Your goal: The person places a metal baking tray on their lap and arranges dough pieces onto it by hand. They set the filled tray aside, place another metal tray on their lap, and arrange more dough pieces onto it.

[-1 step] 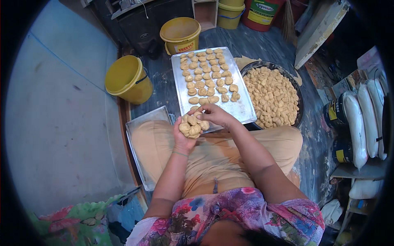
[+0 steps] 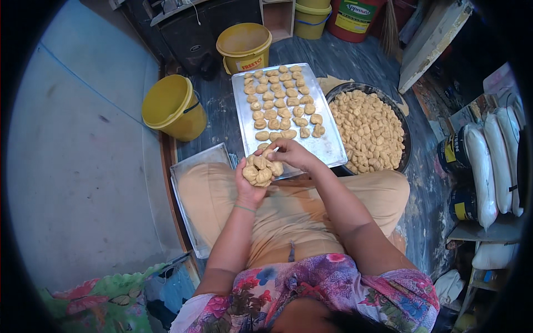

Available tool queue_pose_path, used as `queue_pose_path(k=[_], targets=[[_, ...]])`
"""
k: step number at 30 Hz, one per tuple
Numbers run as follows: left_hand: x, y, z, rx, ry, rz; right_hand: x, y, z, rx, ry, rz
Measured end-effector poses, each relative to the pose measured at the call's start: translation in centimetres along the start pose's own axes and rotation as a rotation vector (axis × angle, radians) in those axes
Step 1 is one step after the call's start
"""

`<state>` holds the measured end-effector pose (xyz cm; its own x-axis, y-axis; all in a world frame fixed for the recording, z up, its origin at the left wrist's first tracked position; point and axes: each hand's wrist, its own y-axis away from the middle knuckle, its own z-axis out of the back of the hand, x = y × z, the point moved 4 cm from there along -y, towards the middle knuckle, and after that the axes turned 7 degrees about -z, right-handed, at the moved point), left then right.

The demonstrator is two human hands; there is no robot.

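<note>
My left hand (image 2: 250, 192) cups a clump of tan dough pieces (image 2: 257, 171) above my lap, near the close edge of a metal baking tray (image 2: 325, 151). The fingers of my right hand (image 2: 295, 155) are bent in a pinch at the far right side of that clump, on a dough piece partly hidden by the fingers. Rows of small dough lumps (image 2: 279, 103) cover the tray's far and middle part. To its right, a round black basin (image 2: 409, 139) is heaped with many similar dough pieces (image 2: 371, 130).
Two yellow buckets, one upright (image 2: 244, 40) behind the tray and one (image 2: 180, 119) at its left, stand on the dark floor. More trays (image 2: 194, 236) lie by my left knee. A wall (image 2: 94, 144) bounds the left side; white filled bags (image 2: 482, 177) line the right.
</note>
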<state>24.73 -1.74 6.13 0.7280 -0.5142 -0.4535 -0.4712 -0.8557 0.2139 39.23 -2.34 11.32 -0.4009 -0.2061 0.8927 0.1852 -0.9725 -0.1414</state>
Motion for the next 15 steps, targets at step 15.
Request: queue_pose_path(k=[15], targets=[[-0.3,-1.4,2.8,-0.096,0.185,-0.094,-3.5,-0.4,0.1,-0.347,0.459,-0.24]])
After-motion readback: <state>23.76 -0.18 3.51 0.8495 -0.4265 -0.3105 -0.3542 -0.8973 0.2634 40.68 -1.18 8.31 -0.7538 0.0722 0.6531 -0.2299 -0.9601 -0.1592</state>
